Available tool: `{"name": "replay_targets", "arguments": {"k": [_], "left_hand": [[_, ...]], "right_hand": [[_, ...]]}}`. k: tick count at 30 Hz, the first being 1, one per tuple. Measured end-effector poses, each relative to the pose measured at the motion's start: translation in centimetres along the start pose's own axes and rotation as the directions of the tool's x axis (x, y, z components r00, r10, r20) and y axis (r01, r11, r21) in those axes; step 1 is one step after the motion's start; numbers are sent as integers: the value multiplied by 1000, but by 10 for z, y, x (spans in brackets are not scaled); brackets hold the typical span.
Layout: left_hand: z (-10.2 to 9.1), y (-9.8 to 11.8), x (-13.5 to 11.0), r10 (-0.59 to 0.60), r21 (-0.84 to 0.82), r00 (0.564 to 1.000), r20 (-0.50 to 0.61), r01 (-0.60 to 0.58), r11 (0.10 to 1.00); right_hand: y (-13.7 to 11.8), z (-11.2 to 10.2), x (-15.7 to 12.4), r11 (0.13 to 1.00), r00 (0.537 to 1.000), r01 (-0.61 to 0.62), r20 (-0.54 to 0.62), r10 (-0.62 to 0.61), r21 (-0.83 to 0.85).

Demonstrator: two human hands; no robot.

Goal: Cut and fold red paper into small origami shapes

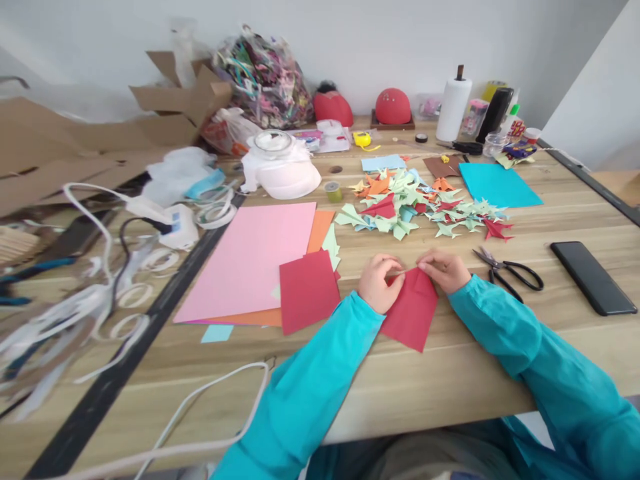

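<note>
Pinching the far edge of a creased red paper sheet (413,317) with nearly closed left hand (379,283) and right hand (447,270). Located over the pale brown wooden desk (480,380), between turquoise fabric sleeves (320,373). Probably light, flexible, easily crumpled; best taken lightly by edges.

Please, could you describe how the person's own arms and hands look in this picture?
Both arms wear long, bright turquoise sleeves, the left sleeve and the right sleeve alike: plain, creased, reaching about to the wrists. The left hand and right hand are bare, without gloves. I see no printed marking on the sleeves.
</note>
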State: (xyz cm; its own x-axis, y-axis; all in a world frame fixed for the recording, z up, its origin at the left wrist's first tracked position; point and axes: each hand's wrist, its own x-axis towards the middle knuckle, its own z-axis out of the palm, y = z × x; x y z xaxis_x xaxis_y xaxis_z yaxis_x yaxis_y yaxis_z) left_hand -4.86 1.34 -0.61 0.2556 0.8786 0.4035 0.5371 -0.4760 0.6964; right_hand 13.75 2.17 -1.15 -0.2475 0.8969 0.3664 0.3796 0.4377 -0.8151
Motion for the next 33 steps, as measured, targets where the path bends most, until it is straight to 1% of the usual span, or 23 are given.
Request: {"name": "replay_targets", "arguments": {"k": [1, 3, 5, 6, 8, 12, 15, 17, 20, 22, 24, 26, 27, 29, 31, 33], "left_hand": [[-1, 0, -1, 60, 17, 997, 46, -61, 998], [-1, 0, -2, 157, 24, 973, 171, -163, 986], [-2, 0, -3, 203, -3, 941, 269, -210, 978], [-2, 1, -3, 211, -26, 932, 295, -212, 977], [-4, 3, -3, 203, -90, 925, 322, -184, 979], [-10, 7, -1, 124, -210, 915, 383, -44, 977], [-15, 8, 1, 64, -260, 907, 417, 51, 964], [-18, 7, 3, 41, -286, 905, 424, 90, 954], [-24, 4, 6, 32, -316, 904, 426, 116, 942], [-29, 1, 8, 14, -328, 908, 418, 137, 935], [-34, -2, 10, -18, -337, 914, 406, 168, 926], [-36, -1, 11, -60, -350, 925, 376, 202, 915], [-36, 0, 11, -79, -359, 930, 358, 216, 908], [-33, 4, 10, -100, -379, 937, 334, 231, 896], [-27, 7, 7, -75, -388, 925, 373, 229, 893], [-22, 10, 4, -46, -367, 892, 449, 231, 901]], "right_hand": [[-5, 3, -3, 999, 999, 37, 25, -37, -12], [-12, 9, -10, 995, 994, 91, 69, -87, -51], [-16, 14, -15, 992, 992, 84, 103, -75, -89], [-17, 16, -16, 994, 993, 58, 112, -47, -95], [-18, 17, -18, 997, 992, -22, 124, 31, -69], [-15, 14, -16, 976, 969, -209, 149, 199, 59], [-13, 9, -13, 928, 945, -315, 153, 288, 197], [-11, 6, -10, 880, 926, -376, 150, 346, 290], [-5, 1, -8, 812, 894, -441, 107, 435, 383], [-1, -2, -6, 774, 870, -462, 51, 491, 434], [2, -4, -5, 735, 846, -475, 23, 532, 483], [1, -4, -5, 720, 841, -483, 36, 539, 498], [0, -4, -5, 733, 850, -481, 52, 524, 481], [-6, -1, -6, 785, 878, -462, 85, 471, 414], [-12, 3, -9, 830, 900, -432, 114, 420, 352], [-16, 6, -11, 860, 915, -402, 120, 384, 313]]}}
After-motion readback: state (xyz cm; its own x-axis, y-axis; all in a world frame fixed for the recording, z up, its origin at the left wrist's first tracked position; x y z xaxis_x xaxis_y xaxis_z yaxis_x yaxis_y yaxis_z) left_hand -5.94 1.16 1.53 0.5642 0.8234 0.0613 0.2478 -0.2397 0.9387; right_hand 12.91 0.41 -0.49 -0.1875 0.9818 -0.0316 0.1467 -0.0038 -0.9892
